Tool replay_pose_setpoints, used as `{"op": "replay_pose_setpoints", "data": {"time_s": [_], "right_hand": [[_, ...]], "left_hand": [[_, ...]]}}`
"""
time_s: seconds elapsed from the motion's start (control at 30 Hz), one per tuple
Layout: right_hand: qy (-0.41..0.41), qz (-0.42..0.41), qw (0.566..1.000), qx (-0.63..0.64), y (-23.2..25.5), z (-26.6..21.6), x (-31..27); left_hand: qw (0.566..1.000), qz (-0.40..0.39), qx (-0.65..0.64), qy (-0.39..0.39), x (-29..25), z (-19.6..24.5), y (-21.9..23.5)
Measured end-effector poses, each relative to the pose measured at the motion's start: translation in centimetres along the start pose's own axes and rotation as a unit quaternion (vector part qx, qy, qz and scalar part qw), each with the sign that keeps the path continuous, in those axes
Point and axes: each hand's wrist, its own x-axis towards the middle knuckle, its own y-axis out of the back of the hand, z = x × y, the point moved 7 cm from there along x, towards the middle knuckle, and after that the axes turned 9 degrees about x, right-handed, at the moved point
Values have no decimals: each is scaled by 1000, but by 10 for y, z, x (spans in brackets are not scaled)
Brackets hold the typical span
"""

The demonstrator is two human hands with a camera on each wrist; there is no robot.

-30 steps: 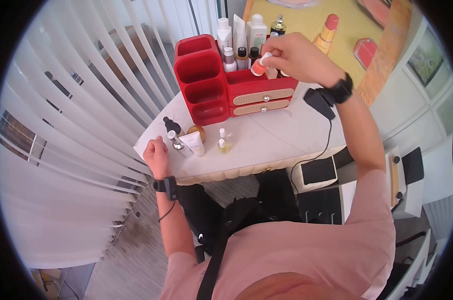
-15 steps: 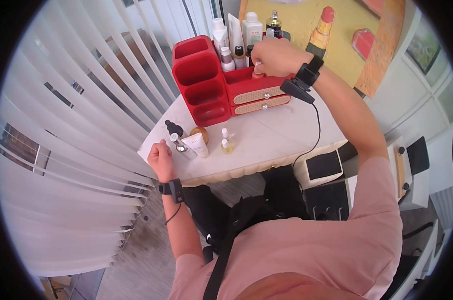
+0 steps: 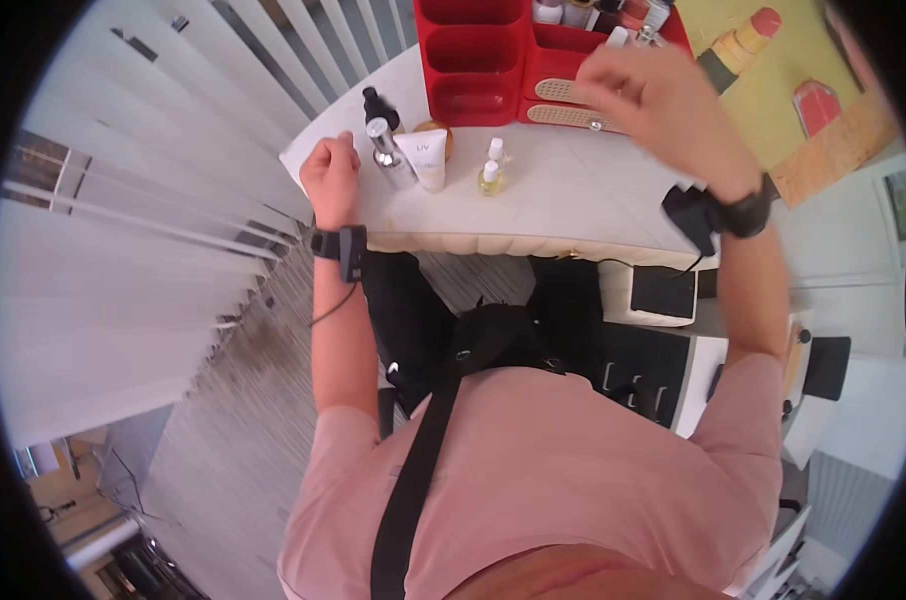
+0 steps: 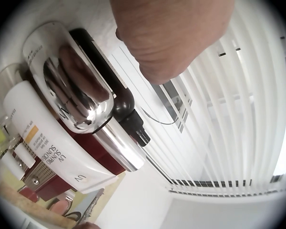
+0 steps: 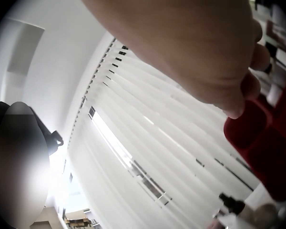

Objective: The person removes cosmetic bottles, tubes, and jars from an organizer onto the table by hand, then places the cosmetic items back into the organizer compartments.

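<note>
My right hand [image 3: 663,110] hovers before the red organizer [image 3: 521,75], fingers loosely curled with nothing visible between them. A white cap [image 3: 618,37] stands up from the organizer's top compartment, just beyond the fingers. At the table's left edge rests my left hand [image 3: 331,180], loosely curled and holding nothing. Beside it stand a shiny silver bottle [image 4: 69,78], a white UV sunscreen tube [image 4: 55,138] and a black bottle [image 4: 105,71]. Farther right are two small white-capped bottles, the front one [image 3: 490,180] with yellow liquid.
The organizer has two drawers with woven fronts [image 3: 563,117] and round knobs. A round amber item [image 3: 443,140] sits partly behind the tube. White vertical blinds [image 3: 103,300] hang at the left. A yellow board with a painted lipstick [image 3: 738,48] stands behind at the right.
My right hand lowered a coral nail polish bottle into the organizer's top compartment, let go and drew back toward me. The head view tilted down; the left hand stayed by the silver bottle.
</note>
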Motion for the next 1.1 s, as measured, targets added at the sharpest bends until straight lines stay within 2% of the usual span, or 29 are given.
{"op": "replay_pose_setpoints", "data": {"time_s": [0.13,0.2,0.27,0.43,0.53,0.7,1.03,1.1], "right_hand": [[71,-12,997,19,-71,10,-20],[29,-38,999,17,-96,15,-22],[19,-27,999,35,-110,13,-23],[2,-3,998,66,-126,10,-20],[22,9,998,65,-134,8,-19],[7,-43,999,24,-150,8,-13],[-16,-63,997,39,-156,20,-17],[-19,-121,992,38,-153,18,-26]], "left_hand": [[1000,4,-20,2,0,-1,0],[1000,11,-13,-2,-1,1,1],[1000,13,-5,-7,0,4,1],[1000,7,-9,-7,-1,2,0],[1000,10,-13,-5,-1,3,0],[1000,1,-26,0,0,1,0],[1000,2,4,0,-2,2,1],[1000,-8,6,-21,-3,6,1]]}}
